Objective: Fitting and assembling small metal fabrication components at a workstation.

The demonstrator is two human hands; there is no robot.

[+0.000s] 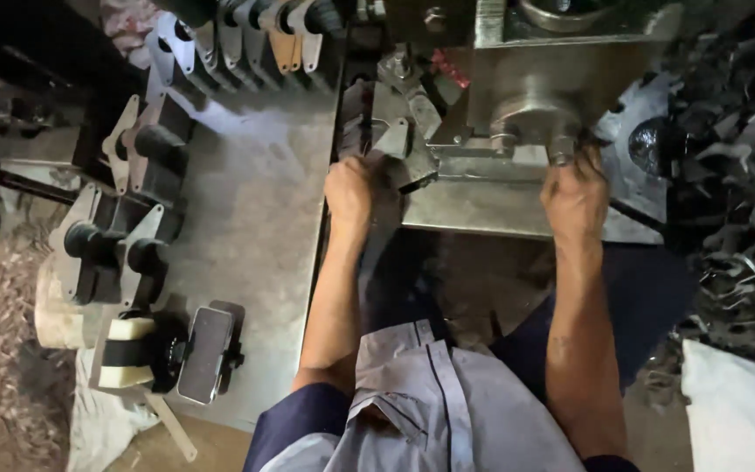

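The left hand was seen at the front left of a grey steel press machine, fingers curled and pressed together around a dark flat sheet-metal blank resting at the machine's die area. The right hand was placed at the front right of the same machine, fingers closed about a short round metal knob; individual fingertips could not be told apart in the dim light. Both forearms were extended forward over the lap. A grey metal table was observed to the left, with rows of pale stamped metal brackets on black round cores along its edge. A heap of dark metal offcuts lay well apart on the right, beside a white sack.
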